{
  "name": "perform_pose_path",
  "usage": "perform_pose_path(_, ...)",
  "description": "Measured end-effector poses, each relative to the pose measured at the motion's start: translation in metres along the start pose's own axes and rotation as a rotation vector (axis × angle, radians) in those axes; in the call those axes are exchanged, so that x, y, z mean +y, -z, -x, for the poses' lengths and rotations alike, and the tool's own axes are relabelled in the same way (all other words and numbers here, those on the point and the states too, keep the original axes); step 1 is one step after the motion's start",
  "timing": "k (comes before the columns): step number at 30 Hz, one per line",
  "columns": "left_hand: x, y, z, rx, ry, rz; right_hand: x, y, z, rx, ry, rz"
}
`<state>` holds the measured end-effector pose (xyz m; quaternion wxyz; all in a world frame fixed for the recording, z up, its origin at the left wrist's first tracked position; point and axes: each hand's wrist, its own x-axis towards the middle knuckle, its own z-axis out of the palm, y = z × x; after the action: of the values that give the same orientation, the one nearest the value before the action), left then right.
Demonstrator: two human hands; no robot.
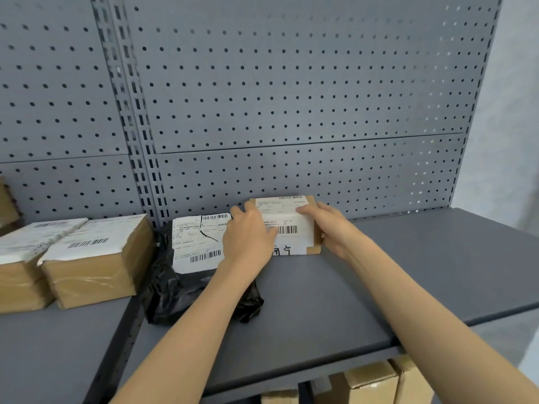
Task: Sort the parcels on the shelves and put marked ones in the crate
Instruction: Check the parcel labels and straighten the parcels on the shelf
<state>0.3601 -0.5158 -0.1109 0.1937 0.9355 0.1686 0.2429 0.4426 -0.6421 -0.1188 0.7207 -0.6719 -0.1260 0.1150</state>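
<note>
A small brown cardboard parcel (288, 220) with a white shipping label and handwritten black marks on its front stands on the grey shelf (408, 272), close to the pegboard back. My left hand (248, 237) grips its left side and my right hand (329, 228) grips its right side. Just left of it lies a black plastic mailer bag (180, 287) with a torn white label; my left forearm crosses over it. No crate is in view.
Two taped brown boxes (87, 263) with labels sit side by side on the left shelf section. A slotted upright (137, 141) divides the pegboard. More cardboard boxes (376, 380) stand on the level below. A pale wall is at the right.
</note>
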Motion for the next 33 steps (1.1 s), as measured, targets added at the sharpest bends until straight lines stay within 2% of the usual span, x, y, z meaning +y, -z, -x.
perform_pose_path(3, -0.002, -0.004, -0.001, 0.069, -0.021, -0.019, 0.003, 0.003, -0.002, -0.042, 0.062, 0.053)
perform_pose_path(8, -0.003, -0.008, -0.002, 0.092, -0.031, -0.055, 0.007, 0.002, -0.009, 0.056, 0.162, 0.193)
perform_pose_path(11, -0.003, -0.007, -0.003, 0.069, -0.025, -0.057, 0.011, 0.001, -0.013, 0.086, 0.165, 0.195)
perform_pose_path(16, -0.005, 0.003, 0.0, 0.016, -0.038, 0.01, 0.002, 0.004, -0.002, 0.102, 0.101, 0.36)
perform_pose_path(21, -0.008, 0.029, 0.013, 0.112, -0.162, 0.098, -0.021, 0.0, 0.021, 0.052, 0.29, 0.452)
perform_pose_path(24, -0.008, 0.041, 0.021, 0.089, -0.209, 0.074, -0.025, -0.018, 0.039, 0.013, 0.384, 0.524)
perform_pose_path(29, -0.021, 0.055, 0.044, 0.062, -0.251, 0.071, -0.021, -0.045, 0.074, 0.033, 0.467, 0.624)
perform_pose_path(33, -0.046, 0.077, 0.071, 0.09, -0.296, 0.093, -0.023, -0.069, 0.109, -0.023, 0.509, 0.662)
